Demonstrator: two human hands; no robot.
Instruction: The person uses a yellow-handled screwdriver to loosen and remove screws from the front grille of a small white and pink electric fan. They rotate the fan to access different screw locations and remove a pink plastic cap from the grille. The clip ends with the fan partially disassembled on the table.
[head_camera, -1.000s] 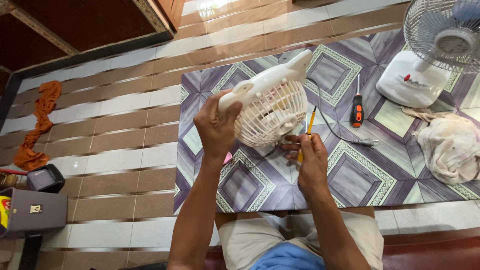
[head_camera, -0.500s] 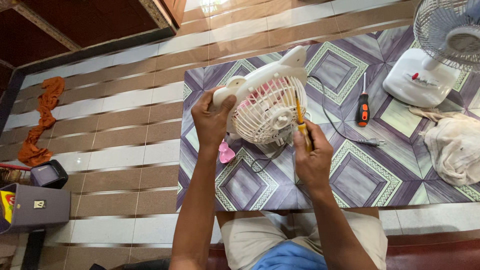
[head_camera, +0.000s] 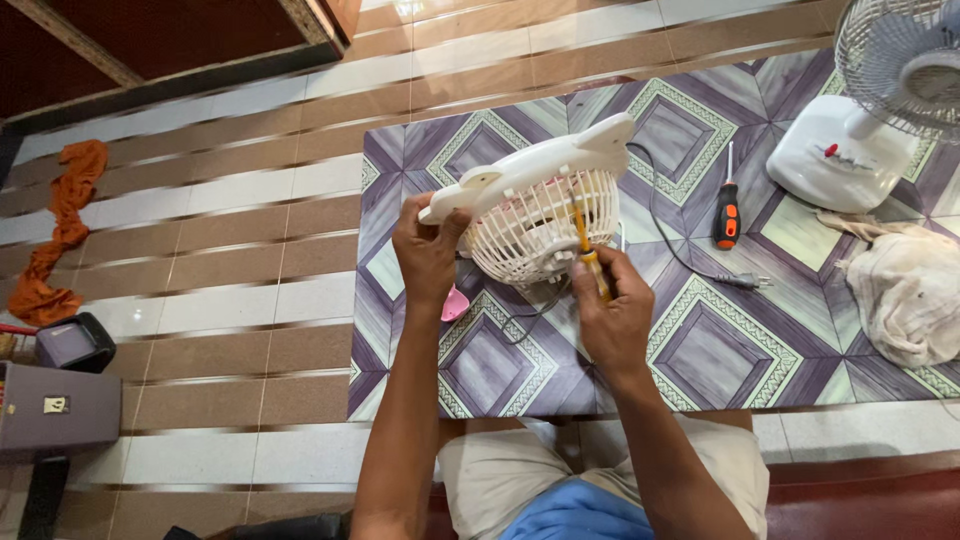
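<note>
The small fan (head_camera: 535, 215) is cream plastic, smooth with a dull sheen, its cage of thin moulded ribs. The yellow screwdriver (head_camera: 590, 262) looks like translucent plastic at the handle. The patterned mat (head_camera: 700, 340) is a glossy sheet, likely vinyl. On it, the orange-and-black screwdriver (head_camera: 727, 212) has a bright metal shaft and a rubbery grip; the white rag (head_camera: 905, 290) near its right edge is limp, soiled cloth. The floor tiles (head_camera: 220, 290) shine; the orange cloth (head_camera: 55, 235) is matt
</note>
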